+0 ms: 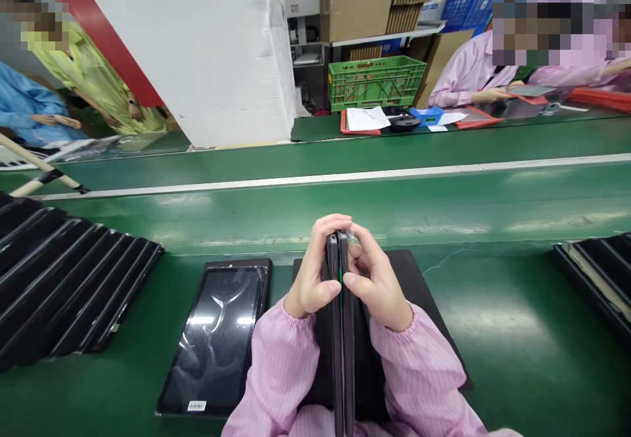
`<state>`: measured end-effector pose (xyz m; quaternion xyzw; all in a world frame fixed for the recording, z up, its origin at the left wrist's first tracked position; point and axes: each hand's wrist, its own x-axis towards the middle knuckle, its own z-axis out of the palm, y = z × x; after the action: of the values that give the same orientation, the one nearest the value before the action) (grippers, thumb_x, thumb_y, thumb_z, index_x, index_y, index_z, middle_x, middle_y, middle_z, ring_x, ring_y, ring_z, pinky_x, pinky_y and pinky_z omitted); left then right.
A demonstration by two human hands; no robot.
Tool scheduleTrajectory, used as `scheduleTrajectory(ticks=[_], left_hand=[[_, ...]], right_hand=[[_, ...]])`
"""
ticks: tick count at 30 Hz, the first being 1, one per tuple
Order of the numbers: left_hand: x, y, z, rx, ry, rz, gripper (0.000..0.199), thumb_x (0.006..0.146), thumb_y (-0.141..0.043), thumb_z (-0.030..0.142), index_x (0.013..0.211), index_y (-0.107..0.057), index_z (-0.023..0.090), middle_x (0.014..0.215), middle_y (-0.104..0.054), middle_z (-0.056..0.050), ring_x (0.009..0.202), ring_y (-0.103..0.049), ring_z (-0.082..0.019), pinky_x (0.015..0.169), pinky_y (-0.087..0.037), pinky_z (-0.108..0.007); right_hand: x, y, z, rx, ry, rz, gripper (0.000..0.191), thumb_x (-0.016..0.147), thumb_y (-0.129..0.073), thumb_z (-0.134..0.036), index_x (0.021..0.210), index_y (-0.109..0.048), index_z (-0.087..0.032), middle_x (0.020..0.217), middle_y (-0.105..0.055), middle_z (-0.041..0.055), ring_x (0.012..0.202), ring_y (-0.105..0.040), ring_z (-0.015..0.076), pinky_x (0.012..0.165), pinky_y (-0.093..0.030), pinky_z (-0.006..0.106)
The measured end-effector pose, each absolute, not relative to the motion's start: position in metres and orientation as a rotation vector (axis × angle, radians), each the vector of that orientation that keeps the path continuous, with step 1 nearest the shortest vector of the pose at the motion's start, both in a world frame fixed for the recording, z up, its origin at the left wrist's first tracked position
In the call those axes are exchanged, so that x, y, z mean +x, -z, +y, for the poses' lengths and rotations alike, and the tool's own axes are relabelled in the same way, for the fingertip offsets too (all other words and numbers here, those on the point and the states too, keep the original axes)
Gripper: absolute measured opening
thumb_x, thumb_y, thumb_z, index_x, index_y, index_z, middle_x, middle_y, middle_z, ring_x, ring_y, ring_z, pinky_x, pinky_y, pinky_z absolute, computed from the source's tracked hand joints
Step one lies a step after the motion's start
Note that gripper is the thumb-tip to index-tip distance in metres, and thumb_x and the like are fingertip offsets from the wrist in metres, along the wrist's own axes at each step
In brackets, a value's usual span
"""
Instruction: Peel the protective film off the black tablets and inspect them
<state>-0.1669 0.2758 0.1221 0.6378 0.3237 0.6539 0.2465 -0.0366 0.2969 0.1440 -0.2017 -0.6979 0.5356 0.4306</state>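
Between my two hands two thin dark tablet-like panels [341,358] stand on edge, face to face, with a narrow gap between them. My left hand [318,269] is closed on the left side, thumb near the gap and fingers over the far end. My right hand [372,279] grips the right side the same way, its thumb tip close to the left one. Beneath them lies a black mat [419,292]. To the left a tablet [217,332] in clear film rests flat, with a small white label at its near edge.
A leaning row of black panels [73,273] fills the left; another stack [596,279] stands at the right edge. A white strip [345,177] crosses the green surface. Co-workers [473,69] in pink sit across it, near a green crate [377,82]. Others stand far left.
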Motion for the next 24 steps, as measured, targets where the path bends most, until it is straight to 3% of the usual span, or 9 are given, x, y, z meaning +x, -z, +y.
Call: scheduleTrajectory(ticks=[8,11,14,20,24], left_hand=[[-0.169,-0.124,0.274,1.764,-1.746,0.863,0.068,0.080,-0.056,0.069,0.136,-0.049,0.031,0.138,-0.049,-0.010,0.125,-0.049,-0.035,0.104,-0.045,-0.053],[-0.172,-0.126,0.270,1.755,-1.620,0.824,0.075,0.079,-0.059,0.068,0.143,-0.041,0.033,0.148,-0.036,-0.011,0.094,-0.062,-0.025,0.084,-0.056,-0.046],[-0.174,-0.129,0.267,1.756,-1.548,0.788,0.079,0.077,-0.061,0.065,0.146,-0.035,0.036,0.152,-0.027,-0.013,0.072,-0.059,-0.015,0.067,-0.058,-0.040],[-0.173,-0.131,0.266,1.830,-1.606,0.828,0.075,0.077,-0.058,0.064,0.143,-0.039,0.033,0.144,-0.036,-0.013,0.098,-0.060,-0.028,0.076,-0.058,-0.044],[-0.172,-0.131,0.266,1.843,-1.627,0.862,0.073,0.078,-0.057,0.065,0.141,-0.042,0.031,0.143,-0.039,-0.013,0.122,-0.050,-0.037,0.090,-0.054,-0.051]], right_hand=[[-0.031,-0.143,0.303,-0.480,-1.436,-1.739,0.064,0.077,-0.053,-0.021,0.140,-0.040,-0.020,0.068,-0.036,-0.0059,0.058,-0.036,0.0138,0.058,-0.032,0.030],[-0.025,-0.144,0.306,-0.426,-1.479,-1.801,0.073,0.075,-0.057,-0.021,0.145,-0.035,-0.021,0.072,-0.039,-0.0052,0.062,-0.040,0.0143,0.061,-0.035,0.030],[-0.022,-0.144,0.305,-0.404,-1.501,-1.843,0.079,0.073,-0.058,-0.019,0.147,-0.030,-0.023,0.076,-0.040,-0.0045,0.066,-0.043,0.0150,0.063,-0.038,0.031],[-0.023,-0.144,0.302,-0.401,-1.492,-1.824,0.081,0.072,-0.057,-0.018,0.148,-0.029,-0.024,0.074,-0.039,-0.0051,0.064,-0.043,0.0147,0.062,-0.039,0.030],[-0.022,-0.144,0.303,-0.394,-1.492,-1.841,0.081,0.072,-0.058,-0.019,0.148,-0.030,-0.023,0.074,-0.040,-0.0049,0.065,-0.044,0.0153,0.062,-0.040,0.031]])
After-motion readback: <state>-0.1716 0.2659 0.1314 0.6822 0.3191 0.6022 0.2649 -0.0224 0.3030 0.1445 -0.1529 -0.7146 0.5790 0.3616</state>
